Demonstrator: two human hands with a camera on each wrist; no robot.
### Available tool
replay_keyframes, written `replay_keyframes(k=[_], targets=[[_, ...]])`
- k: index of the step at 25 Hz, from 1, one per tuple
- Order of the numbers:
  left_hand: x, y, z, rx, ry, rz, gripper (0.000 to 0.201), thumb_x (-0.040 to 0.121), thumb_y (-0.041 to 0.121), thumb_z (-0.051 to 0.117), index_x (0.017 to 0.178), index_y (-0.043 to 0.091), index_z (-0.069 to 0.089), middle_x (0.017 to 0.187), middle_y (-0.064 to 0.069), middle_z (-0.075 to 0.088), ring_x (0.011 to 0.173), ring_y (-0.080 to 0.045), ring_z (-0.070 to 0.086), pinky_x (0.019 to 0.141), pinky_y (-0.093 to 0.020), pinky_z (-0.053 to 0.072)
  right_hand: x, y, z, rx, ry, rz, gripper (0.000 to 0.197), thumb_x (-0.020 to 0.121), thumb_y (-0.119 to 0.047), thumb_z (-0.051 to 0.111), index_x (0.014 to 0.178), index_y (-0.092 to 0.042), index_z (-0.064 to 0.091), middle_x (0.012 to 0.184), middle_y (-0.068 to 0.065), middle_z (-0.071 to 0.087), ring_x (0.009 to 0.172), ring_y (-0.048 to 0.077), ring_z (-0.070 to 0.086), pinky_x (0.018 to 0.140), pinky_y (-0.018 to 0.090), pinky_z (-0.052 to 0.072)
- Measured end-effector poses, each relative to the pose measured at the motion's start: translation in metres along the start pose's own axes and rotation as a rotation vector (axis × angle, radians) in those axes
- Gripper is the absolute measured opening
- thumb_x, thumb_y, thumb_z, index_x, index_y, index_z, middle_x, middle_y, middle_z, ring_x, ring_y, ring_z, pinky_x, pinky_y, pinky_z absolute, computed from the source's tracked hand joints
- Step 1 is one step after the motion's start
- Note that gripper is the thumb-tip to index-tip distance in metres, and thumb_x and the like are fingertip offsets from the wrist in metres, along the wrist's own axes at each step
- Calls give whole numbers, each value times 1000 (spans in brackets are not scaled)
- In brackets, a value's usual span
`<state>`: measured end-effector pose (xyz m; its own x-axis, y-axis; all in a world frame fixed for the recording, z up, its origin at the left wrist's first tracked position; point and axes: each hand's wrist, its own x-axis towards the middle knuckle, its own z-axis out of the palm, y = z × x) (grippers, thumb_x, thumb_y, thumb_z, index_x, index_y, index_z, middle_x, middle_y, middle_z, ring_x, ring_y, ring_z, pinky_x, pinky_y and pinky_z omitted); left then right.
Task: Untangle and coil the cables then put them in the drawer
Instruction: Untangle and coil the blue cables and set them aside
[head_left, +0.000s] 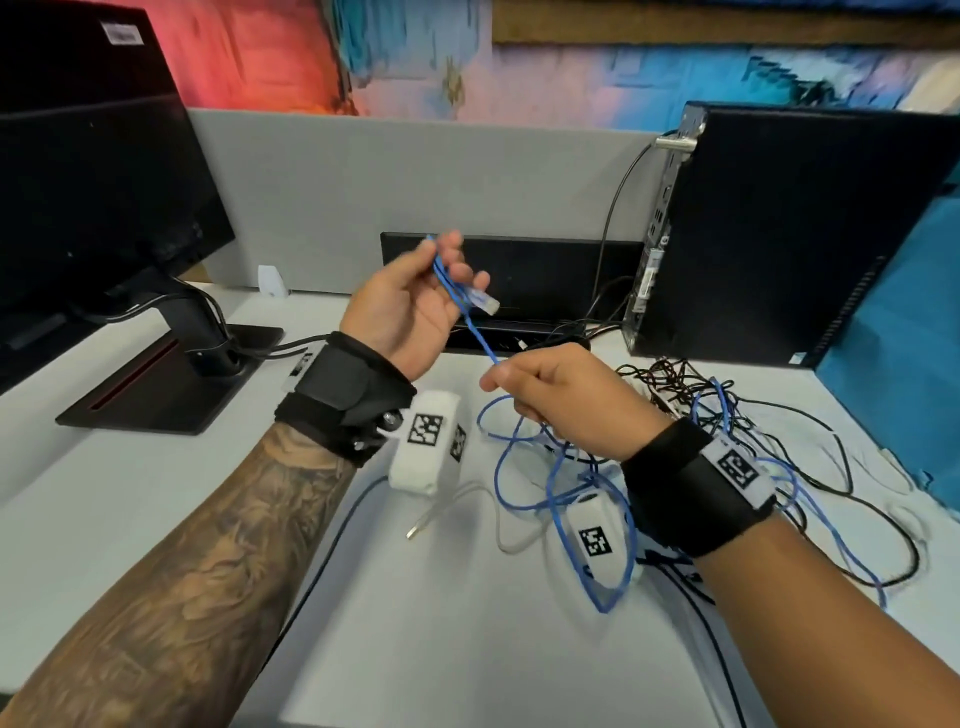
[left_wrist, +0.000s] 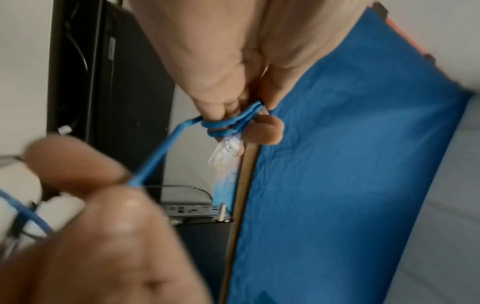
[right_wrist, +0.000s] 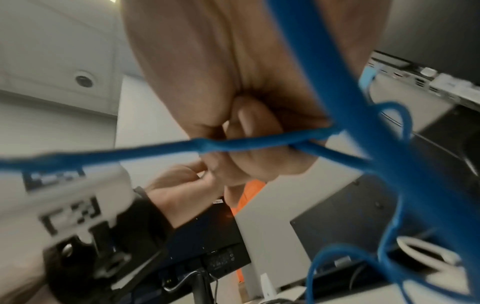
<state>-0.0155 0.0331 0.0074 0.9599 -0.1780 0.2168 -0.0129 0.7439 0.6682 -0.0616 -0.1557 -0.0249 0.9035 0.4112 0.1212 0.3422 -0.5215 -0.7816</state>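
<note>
The left hand (head_left: 410, 306) grips the blue cable (head_left: 480, 340) at its clear plug (head_left: 485, 301), loops around the fingers. The right hand (head_left: 561, 400) pinches it just below, above the tangle (head_left: 727, 415) on the worktop (head_left: 467, 649). The cable looks light and limp; hold near the plug.

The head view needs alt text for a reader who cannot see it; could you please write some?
Two hands stretch a blue cable above a white desk: the left hand holds its clear plug end, the right hand pinches it lower down. More blue loops hang into tangled black cables on the right, beside a black computer.
</note>
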Motion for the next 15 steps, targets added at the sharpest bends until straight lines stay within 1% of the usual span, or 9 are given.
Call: replay_keyframes(k=[2, 3, 5, 7, 8, 9, 11, 12, 15], targets=[[5, -9, -11, 203, 86, 122, 27, 106, 9, 35, 101, 0, 59, 73, -3, 60, 67, -17, 60, 81, -33, 56, -5, -8, 0, -77, -10, -59, 29, 101, -32, 58, 94, -9, 75, 56, -7, 46, 49, 7, 36, 53, 23, 35], [6, -12, -16, 306, 104, 172, 26, 105, 7, 36, 101, -1, 60, 74, -5, 60, 67, -18, 60, 79, -32, 54, -8, -11, -1, -99, -3, -83, 29, 100, -32, 60, 92, -7, 74, 57, -6, 45, 50, 7, 35, 53, 23, 35], [5, -17, -26, 601, 108, 232, 24, 104, 7, 41, 100, -1, 64, 77, -7, 63, 69, -17, 61, 78, -31, 51, -14, -19, -6, -45, 39, -104, 23, 99, -30, 63, 91, -12, 75, 55, -9, 42, 49, 5, 35, 52, 21, 34], [0, -24, -29, 970, 38, 235, 23, 101, 9, 46, 96, 5, 68, 82, -8, 66, 71, -13, 64, 77, -26, 52, -17, -26, -15, 87, 125, -136, 18, 97, -25, 65, 92, -11, 74, 55, -10, 47, 49, 4, 39, 51, 23, 37], [-4, -29, -28, 1069, -35, 211, 24, 101, 12, 47, 92, 9, 69, 81, -7, 66, 68, -12, 63, 75, -27, 52, -17, -28, -22, 145, 189, -157, 17, 97, -22, 65, 93, -8, 74, 58, -10, 53, 49, 2, 44, 51, 25, 40], [-9, -34, -24, 1090, -107, 162, 28, 101, 17, 45, 89, 10, 69, 75, -5, 64, 64, -14, 60, 73, -29, 52, -14, -29, -30, 170, 260, -179, 16, 98, -19, 64, 93, -8, 74, 62, -11, 59, 51, 0, 48, 52, 24, 42], [-15, -37, -11, 1012, -198, 18, 38, 101, 24, 38, 86, 4, 66, 62, -2, 54, 56, -17, 50, 70, -33, 51, -6, -26, -45, 121, 399, -206, 14, 100, -17, 61, 93, -15, 74, 66, -21, 62, 56, -3, 53, 56, 14, 42], [-17, -35, -5, 951, -239, -65, 39, 98, 26, 36, 85, 2, 64, 58, -1, 48, 52, -17, 44, 70, -34, 52, -1, -22, -50, 86, 454, -205, 14, 100, -18, 61, 93, -19, 73, 69, -21, 63, 61, -4, 55, 60, 11, 42], [-27, -22, 10, 608, -341, -260, 31, 89, 21, 33, 80, 4, 57, 58, 1, 37, 51, -14, 33, 67, -32, 51, 12, -4, -54, 48, 484, -194, 13, 99, -22, 62, 94, -24, 74, 88, -11, 70, 80, -2, 60, 76, 16, 46]])
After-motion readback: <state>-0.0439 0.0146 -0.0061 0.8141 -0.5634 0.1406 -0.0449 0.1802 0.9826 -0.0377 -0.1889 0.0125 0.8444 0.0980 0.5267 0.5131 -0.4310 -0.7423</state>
